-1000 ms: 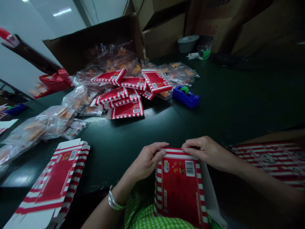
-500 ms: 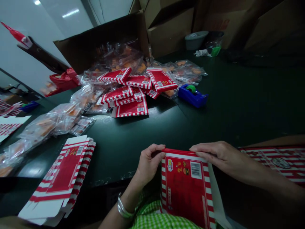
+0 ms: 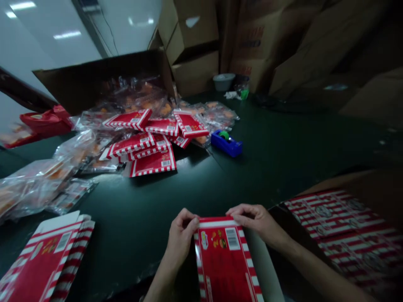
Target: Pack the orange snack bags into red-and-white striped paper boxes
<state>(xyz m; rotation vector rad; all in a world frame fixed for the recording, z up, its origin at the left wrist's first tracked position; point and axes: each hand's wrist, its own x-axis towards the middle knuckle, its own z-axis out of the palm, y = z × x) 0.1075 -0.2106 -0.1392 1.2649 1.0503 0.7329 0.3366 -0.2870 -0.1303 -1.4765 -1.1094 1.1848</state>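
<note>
A red box with red-and-white striped edges (image 3: pixel 225 264) is upright in front of me, its barcode side facing me. My left hand (image 3: pixel 181 235) pinches its top left corner between thumb and fingers. At the top right corner my right hand (image 3: pixel 253 220) is closed on the same edge. A pale flap or inner panel shows along the box's right side, below my right hand. To the left lies a stack of flattened striped boxes (image 3: pixel 44 260). Several red boxes (image 3: pixel 154 161) are piled farther back on the dark green table (image 3: pixel 151 197).
A blue tape dispenser (image 3: pixel 227 143) stands beyond my hands. Clear bags of orange pieces (image 3: pixel 69 159) spread on the left and out of a large carton (image 3: pixel 103 79). A carton at right holds striped boxes (image 3: pixel 343 230). A grey bowl (image 3: pixel 223 82) sits at the back.
My view has swung right and up, so the table things appear farther left and more of the right carton shows. Both hands still grip the box's top edge.
</note>
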